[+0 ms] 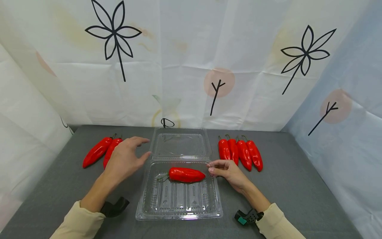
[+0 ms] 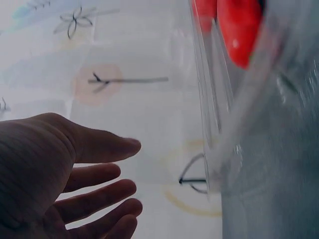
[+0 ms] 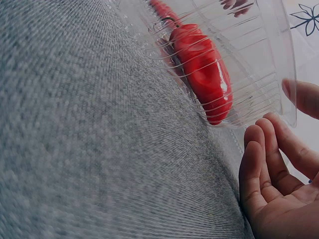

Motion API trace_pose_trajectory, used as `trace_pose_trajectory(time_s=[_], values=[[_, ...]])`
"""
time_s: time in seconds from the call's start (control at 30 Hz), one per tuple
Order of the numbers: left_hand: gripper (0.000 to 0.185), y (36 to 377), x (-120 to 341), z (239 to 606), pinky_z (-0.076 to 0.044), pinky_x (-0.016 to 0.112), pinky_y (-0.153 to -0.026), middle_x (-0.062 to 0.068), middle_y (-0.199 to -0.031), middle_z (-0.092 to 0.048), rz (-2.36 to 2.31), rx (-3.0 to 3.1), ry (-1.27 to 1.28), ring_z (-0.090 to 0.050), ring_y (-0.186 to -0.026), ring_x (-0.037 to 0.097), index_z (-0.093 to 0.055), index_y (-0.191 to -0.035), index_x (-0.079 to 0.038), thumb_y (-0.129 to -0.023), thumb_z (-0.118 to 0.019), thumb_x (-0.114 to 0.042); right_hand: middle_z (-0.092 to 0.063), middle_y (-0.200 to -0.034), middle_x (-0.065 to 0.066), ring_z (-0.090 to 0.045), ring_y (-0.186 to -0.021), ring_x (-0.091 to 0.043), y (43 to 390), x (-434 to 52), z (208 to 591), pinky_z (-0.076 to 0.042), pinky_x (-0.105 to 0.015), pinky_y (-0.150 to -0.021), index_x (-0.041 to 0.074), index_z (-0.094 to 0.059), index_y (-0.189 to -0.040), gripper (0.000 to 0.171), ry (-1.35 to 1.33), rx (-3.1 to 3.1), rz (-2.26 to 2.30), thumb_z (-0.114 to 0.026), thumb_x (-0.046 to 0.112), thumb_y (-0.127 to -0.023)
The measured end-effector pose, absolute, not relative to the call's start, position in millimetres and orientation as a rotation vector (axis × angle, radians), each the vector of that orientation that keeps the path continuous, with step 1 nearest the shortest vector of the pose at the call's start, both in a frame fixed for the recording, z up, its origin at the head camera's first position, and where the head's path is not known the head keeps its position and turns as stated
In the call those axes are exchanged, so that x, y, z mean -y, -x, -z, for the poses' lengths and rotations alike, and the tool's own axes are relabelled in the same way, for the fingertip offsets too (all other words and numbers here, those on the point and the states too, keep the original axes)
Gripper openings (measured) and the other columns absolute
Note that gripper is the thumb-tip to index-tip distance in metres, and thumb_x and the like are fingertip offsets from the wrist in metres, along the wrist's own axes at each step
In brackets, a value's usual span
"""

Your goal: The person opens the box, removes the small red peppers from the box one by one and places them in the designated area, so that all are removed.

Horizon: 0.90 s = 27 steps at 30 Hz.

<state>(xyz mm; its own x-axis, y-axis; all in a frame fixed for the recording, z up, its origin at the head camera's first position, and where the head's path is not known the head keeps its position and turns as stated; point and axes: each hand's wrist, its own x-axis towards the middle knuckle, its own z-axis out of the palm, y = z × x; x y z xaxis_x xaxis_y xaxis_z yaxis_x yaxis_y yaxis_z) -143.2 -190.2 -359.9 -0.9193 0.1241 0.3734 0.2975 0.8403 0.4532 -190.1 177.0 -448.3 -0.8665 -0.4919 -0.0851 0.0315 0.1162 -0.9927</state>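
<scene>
Grey table (image 1: 283, 186) is noted under an open clear clamshell (image 1: 179, 199), with one red pepper (image 1: 186, 174) laid inside. Left hand (image 1: 125, 159) is held spread beside the lid; right hand (image 1: 228, 171), fingers loosely apart, is at the tray's right rim, nothing gripped.

Open clamshell box (image 1: 179, 199) mid-table; its raised lid (image 1: 180, 145) blocks reach from behind. Peppers crowd both sides: pair (image 1: 101, 152) left, four (image 1: 240, 152) right. Front of box unobstructed.

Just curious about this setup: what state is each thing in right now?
clear plastic box: open, lid folded back.
pepper in the box: lying flat.
left hand: open, holding nothing.
right hand: open, at the box's edge.
four peppers: on the table.
two peppers: on the table.
</scene>
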Motion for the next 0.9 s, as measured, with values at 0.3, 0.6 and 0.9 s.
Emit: trace_pose_trajectory(time_s=[0.3, 0.6, 0.9], values=[[0.038, 134, 159, 359, -0.058, 0.047, -0.081, 0.012, -0.116, -0.072, 0.756, 2.722, 0.57, -0.069, -0.097, 0.031, -0.073, -0.117, -0.002, -0.082, -0.084, -0.011, -0.07, -0.109, -0.019, -0.066, -0.089, -0.015, 189, -177, 448, -0.056, -0.028, -0.082, -0.011, -0.064, -0.122, 0.037, 0.437, -2.01, 1.794, -0.072, 0.013, -0.095], [0.038, 132, 135, 364, -0.057, 0.043, -0.082, 0.008, -0.115, -0.072, 0.91, 2.79, 0.723, -0.067, -0.1, 0.028, -0.072, -0.119, -0.003, -0.083, -0.083, -0.012, -0.07, -0.109, -0.019, -0.065, -0.088, -0.014, 188, -176, 446, -0.056, -0.028, -0.081, -0.011, -0.065, -0.122, 0.037, 0.435, -2.014, 1.789, -0.072, 0.013, -0.095], [0.038, 134, 115, 369, -0.057, 0.044, -0.084, 0.009, -0.114, -0.073, 0.987, 2.846, 0.775, -0.068, -0.103, 0.029, -0.073, -0.119, -0.004, -0.084, -0.083, -0.012, -0.068, -0.112, -0.022, -0.065, -0.088, -0.014, 189, -177, 447, -0.056, -0.028, -0.082, -0.011, -0.064, -0.123, 0.036, 0.443, -2.013, 1.79, -0.071, 0.012, -0.096]])
